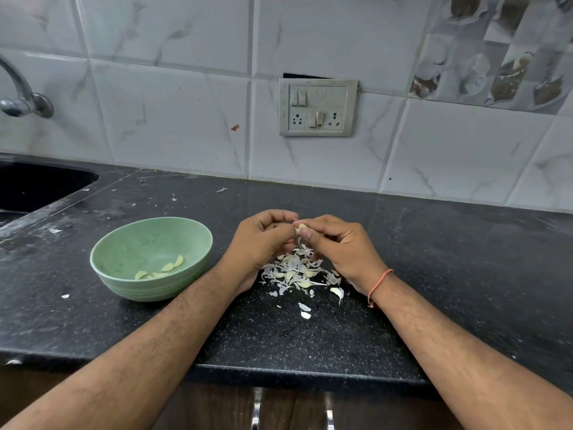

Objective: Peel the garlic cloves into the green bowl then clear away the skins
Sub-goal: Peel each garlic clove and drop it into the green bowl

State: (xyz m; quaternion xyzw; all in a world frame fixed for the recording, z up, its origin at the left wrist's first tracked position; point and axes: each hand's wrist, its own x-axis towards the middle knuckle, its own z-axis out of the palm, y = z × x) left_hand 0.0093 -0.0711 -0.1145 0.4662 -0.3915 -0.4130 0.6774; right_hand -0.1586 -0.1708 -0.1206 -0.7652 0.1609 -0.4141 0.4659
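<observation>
Now both hands, left hand (263,235) and right hand (338,243), pinch one garlic clove (300,228) with curled fingers, right of the green bowl (124,283); better peel gently over the skins (297,273).

Your left hand (263,240) and right hand (338,243) meet fingertip to fingertip just above the pile of skins (297,273), both curled and pinching one garlic clove (300,228) between them. Your bare forearms angle inward toward that pile, the right wrist wearing an orange thread (379,285).
</observation>
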